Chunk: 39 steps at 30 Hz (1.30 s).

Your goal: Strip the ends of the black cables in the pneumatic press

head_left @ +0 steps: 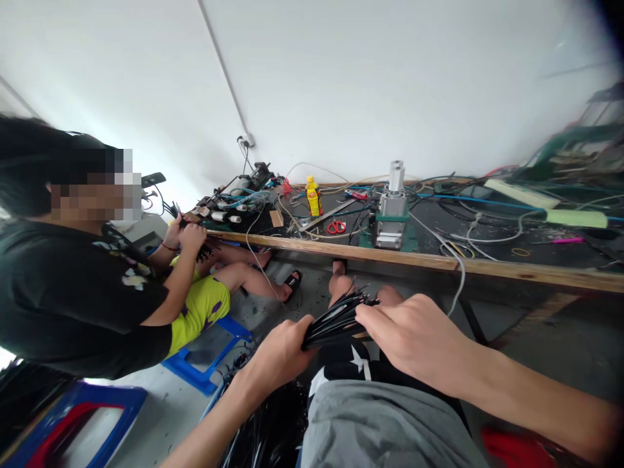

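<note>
My left hand [277, 356] grips a bundle of thin black wires [336, 317] near its lower end, over my lap. My right hand [414, 335] rests on the upper end of the same bundle, with its fingers curled over the wire tips. More black wires [268, 422] hang in a dark heap below my left hand, beside my grey shorts [380, 422].
A co-worker in a black shirt [73, 292] sits at my left on a blue stool [209, 354], both hands on a wire bundle [192, 237]. A cluttered workbench [439, 261] ahead holds a metal press [392, 214], yellow bottle [313, 196], red scissors [336, 227] and cables.
</note>
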Each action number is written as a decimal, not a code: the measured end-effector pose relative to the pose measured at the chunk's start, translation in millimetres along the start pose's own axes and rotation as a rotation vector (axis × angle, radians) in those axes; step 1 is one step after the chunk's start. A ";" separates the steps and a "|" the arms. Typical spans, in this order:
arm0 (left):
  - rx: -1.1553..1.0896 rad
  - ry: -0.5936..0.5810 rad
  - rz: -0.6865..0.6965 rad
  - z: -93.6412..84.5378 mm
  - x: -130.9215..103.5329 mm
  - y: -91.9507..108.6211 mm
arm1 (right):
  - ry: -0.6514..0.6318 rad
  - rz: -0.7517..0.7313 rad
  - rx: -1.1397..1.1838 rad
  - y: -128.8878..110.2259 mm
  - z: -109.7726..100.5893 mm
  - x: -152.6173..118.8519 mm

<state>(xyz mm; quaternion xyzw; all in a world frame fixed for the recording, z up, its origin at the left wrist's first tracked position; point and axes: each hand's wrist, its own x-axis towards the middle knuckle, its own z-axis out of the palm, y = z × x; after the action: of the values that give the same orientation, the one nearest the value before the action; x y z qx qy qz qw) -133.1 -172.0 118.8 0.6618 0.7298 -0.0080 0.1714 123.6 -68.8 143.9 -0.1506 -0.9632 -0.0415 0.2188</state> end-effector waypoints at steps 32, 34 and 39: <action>0.137 -0.070 -0.108 20.9 -4.0 25.4 | -0.383 0.341 -0.166 -18.4 2.5 23.3; 0.140 -0.071 -0.111 20.6 -3.3 26.1 | -0.389 0.353 -0.160 -20.8 3.0 23.9; 0.137 -0.076 -0.120 20.7 -0.6 27.7 | -0.377 0.377 -0.121 -21.6 9.5 19.1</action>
<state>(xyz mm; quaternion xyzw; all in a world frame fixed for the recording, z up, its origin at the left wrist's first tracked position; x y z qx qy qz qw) -101.3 -174.1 105.4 0.6263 0.7588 -0.0931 0.1525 96.6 -82.8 143.4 -0.3449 -0.9377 -0.0288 0.0303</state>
